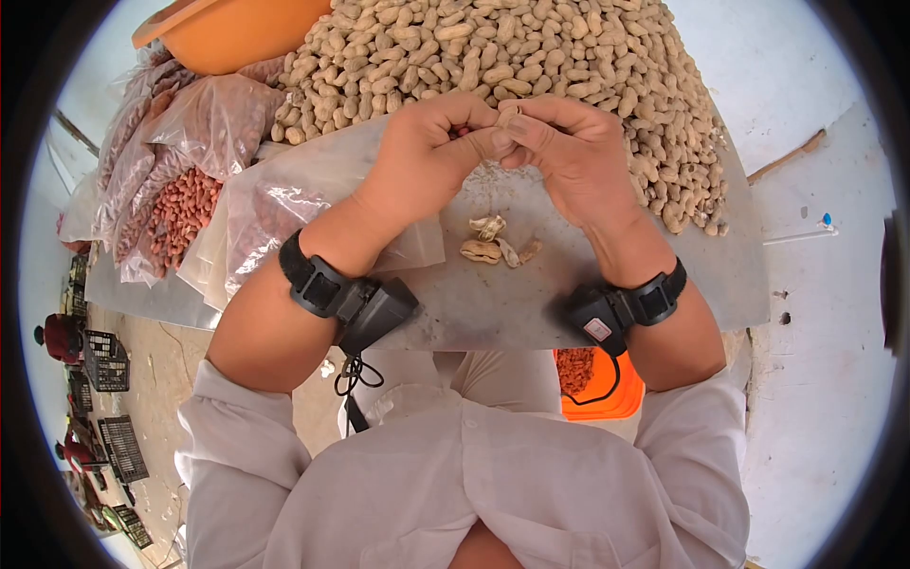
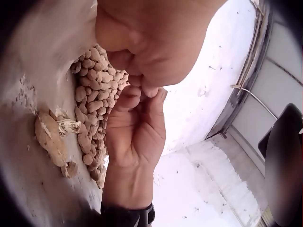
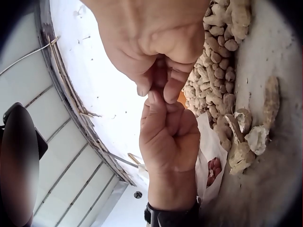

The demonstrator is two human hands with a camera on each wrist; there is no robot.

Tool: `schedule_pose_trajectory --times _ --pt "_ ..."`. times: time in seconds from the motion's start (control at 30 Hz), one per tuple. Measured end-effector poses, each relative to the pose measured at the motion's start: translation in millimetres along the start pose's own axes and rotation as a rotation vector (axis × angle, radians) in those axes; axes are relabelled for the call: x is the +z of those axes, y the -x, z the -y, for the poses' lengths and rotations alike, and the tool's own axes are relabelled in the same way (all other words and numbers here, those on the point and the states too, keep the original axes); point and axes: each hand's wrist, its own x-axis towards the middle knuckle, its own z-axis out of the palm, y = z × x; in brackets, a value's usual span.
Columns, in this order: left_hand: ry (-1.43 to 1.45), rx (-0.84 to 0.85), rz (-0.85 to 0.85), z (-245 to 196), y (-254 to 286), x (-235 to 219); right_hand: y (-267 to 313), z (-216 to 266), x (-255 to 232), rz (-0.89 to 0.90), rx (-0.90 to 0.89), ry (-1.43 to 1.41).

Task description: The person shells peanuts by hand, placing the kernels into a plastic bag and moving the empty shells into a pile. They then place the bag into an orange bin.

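Note:
Both hands meet over the near edge of a big heap of unshelled peanuts [image 1: 493,47]. Between their thumbs and index fingers they pinch a peanut [image 1: 509,115], mostly covered by the fingertips. My left hand [image 1: 427,152] has its fingers curled, with a bit of red showing between thumb and index finger. The right hand [image 1: 580,156] comes in from the other side, its thumb against the peanut. Below them, broken peanut shells [image 1: 482,250] lie on the grey tabletop [image 1: 512,303]; the right wrist view shows these shells [image 3: 241,156] close by.
To the left, a clear plastic bag holds red peanut kernels [image 1: 185,213], next to more plastic bags [image 1: 275,223]. An orange basin [image 1: 237,33] stands at the back left. Under the table's front edge is an orange container [image 1: 607,394] with reddish bits. Black crates [image 1: 121,446] stand on the floor at left.

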Motion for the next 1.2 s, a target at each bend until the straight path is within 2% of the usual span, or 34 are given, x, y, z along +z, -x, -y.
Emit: schedule_pose_trajectory --times 0.07,0.27,0.37,0.47,0.57,0.67,0.77,0.87,0.97,1.07,1.17,1.2 --pt "0.089 0.035 0.022 2.5 -1.0 -0.1 0.2 1.2 -0.5 0.010 -0.012 -0.009" --pt "0.398 -0.070 0.072 0.6 -0.3 2.2 0.3 2.4 -0.1 0.010 -0.016 -0.033" --pt "0.549 -0.200 0.065 6.3 -0.1 1.1 -0.9 0.7 -1.9 0.010 -0.007 -0.068" --pt "0.626 -0.251 0.017 8.2 -0.6 5.1 -0.6 2.6 -0.3 -0.002 -0.020 -0.066" --pt "0.780 -0.370 0.049 1.1 0.0 4.8 -0.3 4.7 3.0 -0.057 -0.047 0.105" --pt "0.855 -0.464 0.012 -0.3 -1.9 5.9 1.4 4.2 5.1 -0.031 -0.243 0.408" --pt "0.948 -0.534 0.027 2.6 -1.9 3.9 -1.8 5.1 3.6 0.052 -0.592 0.829" --pt "1.033 -0.643 -0.035 5.0 -1.5 6.1 -3.2 5.0 4.1 0.098 -0.756 0.954" --pt "1.128 -0.704 -0.015 8.1 -0.7 7.2 -4.7 4.4 0.8 0.150 -0.775 0.983" --pt "1.135 -0.726 0.067 10.3 -2.1 4.9 -2.9 7.7 0.9 0.143 -0.610 0.846" --pt "1.072 -0.756 0.022 3.7 -2.7 5.2 -3.6 -1.3 -2.8 0.087 -0.422 0.510" --pt "1.040 -0.711 0.083 4.5 -2.8 3.6 -3.7 0.2 -3.5 0.092 -0.394 0.486"
